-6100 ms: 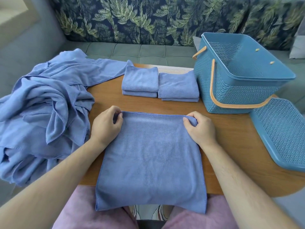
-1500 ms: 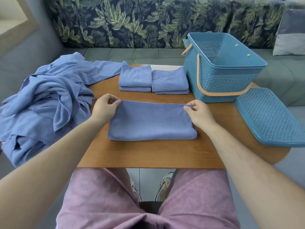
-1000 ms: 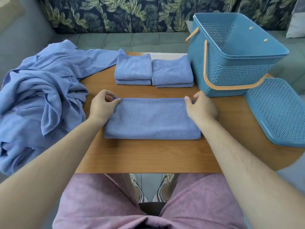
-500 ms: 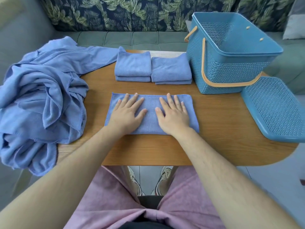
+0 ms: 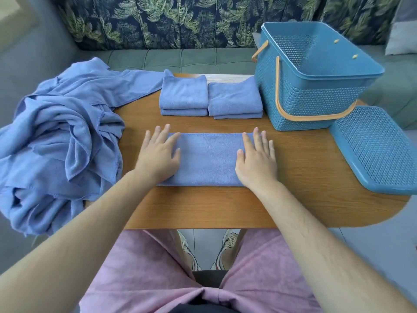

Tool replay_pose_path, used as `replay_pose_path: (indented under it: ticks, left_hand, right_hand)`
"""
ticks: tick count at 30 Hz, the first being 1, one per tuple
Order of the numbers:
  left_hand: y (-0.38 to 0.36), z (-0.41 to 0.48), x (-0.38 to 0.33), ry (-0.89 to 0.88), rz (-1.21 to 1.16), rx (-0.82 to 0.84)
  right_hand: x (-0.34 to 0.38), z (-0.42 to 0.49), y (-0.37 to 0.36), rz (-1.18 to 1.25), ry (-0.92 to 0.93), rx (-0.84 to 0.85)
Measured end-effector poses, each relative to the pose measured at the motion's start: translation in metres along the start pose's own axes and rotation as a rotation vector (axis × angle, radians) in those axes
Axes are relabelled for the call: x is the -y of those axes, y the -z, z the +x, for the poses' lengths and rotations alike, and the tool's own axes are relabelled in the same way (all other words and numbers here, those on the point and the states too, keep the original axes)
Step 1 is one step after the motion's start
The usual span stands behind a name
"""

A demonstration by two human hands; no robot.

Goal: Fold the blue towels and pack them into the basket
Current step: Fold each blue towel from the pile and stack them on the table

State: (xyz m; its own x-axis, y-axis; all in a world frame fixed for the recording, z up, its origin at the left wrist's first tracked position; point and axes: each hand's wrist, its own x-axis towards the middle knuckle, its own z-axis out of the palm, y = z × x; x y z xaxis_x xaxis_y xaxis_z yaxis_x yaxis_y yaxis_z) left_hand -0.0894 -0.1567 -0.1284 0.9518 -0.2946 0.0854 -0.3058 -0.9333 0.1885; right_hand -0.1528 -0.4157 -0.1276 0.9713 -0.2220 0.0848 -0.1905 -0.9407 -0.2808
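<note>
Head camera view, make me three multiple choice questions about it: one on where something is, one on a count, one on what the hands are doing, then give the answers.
1. Where does the basket lid lie?
A. On the basket
B. On the sofa
C. On the table, right of the basket

2. How many folded piles sit behind the towel being folded?
A. Two
B. One
C. Four

3. How do the left hand and right hand meet that towel?
A. Pinching its corners
B. Flat on its ends, fingers straight
C. Lifted clear of it

Answers:
1 C: the lid rests on the tabletop beside the open-topped basket.
2 A: two piles lie side by side at the far edge.
3 B: both palms lie on the towel with the fingers straight.
</note>
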Motion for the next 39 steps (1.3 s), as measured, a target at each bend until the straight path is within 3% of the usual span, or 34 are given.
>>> replay_pose_path:
  ticks: [3,6,10,17,21,31,36,39]
  left_hand:
    - [0.005,0.014,-0.027,-0.229,-0.175,-0.06]
    - [0.003,0.029,-0.043,-0.386,-0.205,0.067]
    - [-0.002,0.028,-0.048,-0.343,-0.118,0.051]
    - [0.003,-0.011,-0.051,-0.232,0.1,-0.141]
    - [-0.002,-0.026,-0.058,-0.217,0.009,-0.182]
    - [-0.006,-0.037,-0.049,-0.168,-0.141,-0.056]
    - [-0.001,-0.086,-0.047,-0.314,-0.183,-0.136]
    - [-0.001,-0.112,-0.047,-0.414,-0.276,-0.097]
  right_hand:
    - [0.04,-0.016,0.004,0.129,0.081,-0.205]
    - [0.066,-0.026,-0.002,0.058,0.07,-0.097]
    - [0.055,-0.029,-0.008,0.044,0.059,-0.06]
    - [0.023,-0.007,0.001,0.083,0.143,-0.09]
    - [0.03,-0.011,0.004,0.145,0.25,-0.052]
    - [0.017,-0.03,-0.004,0.206,0.321,0.005]
    - [-0.017,-0.066,0.008,0.209,0.474,-0.086]
    - [-0.028,-0.091,0.014,0.264,0.542,-0.081]
